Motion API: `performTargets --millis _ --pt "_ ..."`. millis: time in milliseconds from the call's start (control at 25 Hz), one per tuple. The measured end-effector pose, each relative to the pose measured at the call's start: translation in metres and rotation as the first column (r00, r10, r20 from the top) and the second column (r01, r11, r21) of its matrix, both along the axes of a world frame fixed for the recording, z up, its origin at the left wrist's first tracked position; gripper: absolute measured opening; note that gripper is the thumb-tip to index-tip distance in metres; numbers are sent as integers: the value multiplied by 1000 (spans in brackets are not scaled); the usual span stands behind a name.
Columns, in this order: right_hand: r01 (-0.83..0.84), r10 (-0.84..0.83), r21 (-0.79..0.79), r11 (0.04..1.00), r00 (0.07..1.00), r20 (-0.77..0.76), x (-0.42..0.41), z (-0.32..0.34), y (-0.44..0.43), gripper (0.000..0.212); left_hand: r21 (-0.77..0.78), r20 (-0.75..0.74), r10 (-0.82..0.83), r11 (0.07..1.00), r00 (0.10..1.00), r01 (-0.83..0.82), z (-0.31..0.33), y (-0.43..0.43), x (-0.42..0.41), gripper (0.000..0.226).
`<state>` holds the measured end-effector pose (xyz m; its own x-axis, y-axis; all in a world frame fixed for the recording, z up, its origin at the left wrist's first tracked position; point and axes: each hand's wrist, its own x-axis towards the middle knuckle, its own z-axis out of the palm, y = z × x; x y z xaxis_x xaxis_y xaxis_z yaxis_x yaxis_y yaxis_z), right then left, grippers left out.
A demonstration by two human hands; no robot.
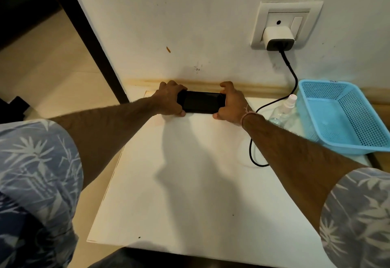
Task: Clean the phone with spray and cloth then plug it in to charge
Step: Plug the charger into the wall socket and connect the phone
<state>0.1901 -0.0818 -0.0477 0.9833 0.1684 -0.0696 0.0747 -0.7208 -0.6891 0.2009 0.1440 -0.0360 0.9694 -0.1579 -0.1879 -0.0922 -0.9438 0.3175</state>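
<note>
- In the head view, a flat black phone (200, 101) is held lying sideways at the far end of a white flat table top (190, 183), close to the wall.
- The left end of the phone is gripped by the left hand (168, 99). The fingers are curled over the top edge and the thumb is pressed below.
- The right end is gripped the same way by the right hand (231, 104).
- It cannot be told if the phone is resting on the table or lifted a little.
- A white square charger block (278, 37) is plugged into a white wall socket plate (263, 14), up and to the right of the phone.
- A thin black cable (293, 73) is hung from the charger block. It is looped on the table and hidden under the right arm, so its end cannot be seen.
- A clear plastic spray bottle with a white top (283, 109) is seen between the right wrist and a light blue plastic basket with small holes (341, 116), just beside the basket.
- Blue short sleeves with pale leaves (38, 162) are worn on both arms.
</note>
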Motion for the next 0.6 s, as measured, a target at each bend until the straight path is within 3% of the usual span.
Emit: performTargets --millis 120,200,280,400,600 --pt "1 0 -98 995 1000 15 -3 2 5 94 43 37 35 998 999 -37 -4 -4 -9 93" --pt "-6 26 -236 972 996 83 -12 4 8 90 19 122 84 996 989 -87 -4 -11 -26 96" --pt "-22 61 -258 966 988 145 -30 7 11 87 -14 212 91 996 973 -90 -4 -23 -50 93" --pt "13 9 -95 995 974 225 -64 17 7 73 -82 218 24 997 976 -6 -5 -55 -95 79" --pt "141 -177 159 977 955 239 -104 53 -25 59 29 -46 -228 973 972 230 -3 -109 -131 73"
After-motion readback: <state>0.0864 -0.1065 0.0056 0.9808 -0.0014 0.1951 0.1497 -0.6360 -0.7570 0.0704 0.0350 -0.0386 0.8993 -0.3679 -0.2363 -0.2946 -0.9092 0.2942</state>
